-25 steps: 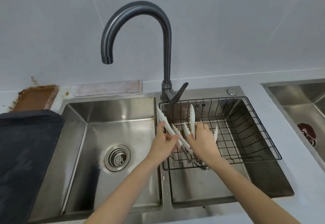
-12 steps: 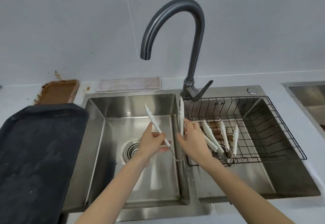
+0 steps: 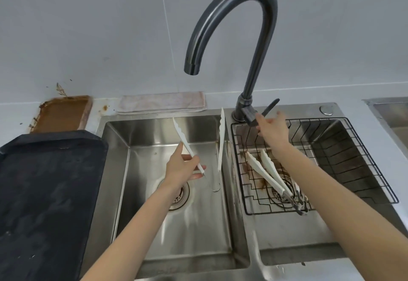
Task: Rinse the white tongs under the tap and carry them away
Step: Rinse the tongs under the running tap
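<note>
My left hand (image 3: 181,168) grips one arm of the white tongs (image 3: 220,139) over the left sink basin (image 3: 141,135). The tongs spread open, tips pointing up toward the back wall, below the dark tap spout (image 3: 192,68). No water runs from the spout. My right hand (image 3: 272,129) reaches to the tap's lever (image 3: 270,107) at the base of the faucet, fingers spread and touching or nearly touching it.
A black wire rack (image 3: 375,181) sits in the right basin with more white tongs (image 3: 267,174) lying in it. A dark baking tray (image 3: 44,192) lies at left, a brown-stained tray (image 3: 63,114) and a folded cloth (image 3: 162,102) behind. Another sink (image 3: 388,110) is at far right.
My right hand let go of the tongs and moved up and right to the tap lever. My left hand alone carried the tongs over the left basin.
</note>
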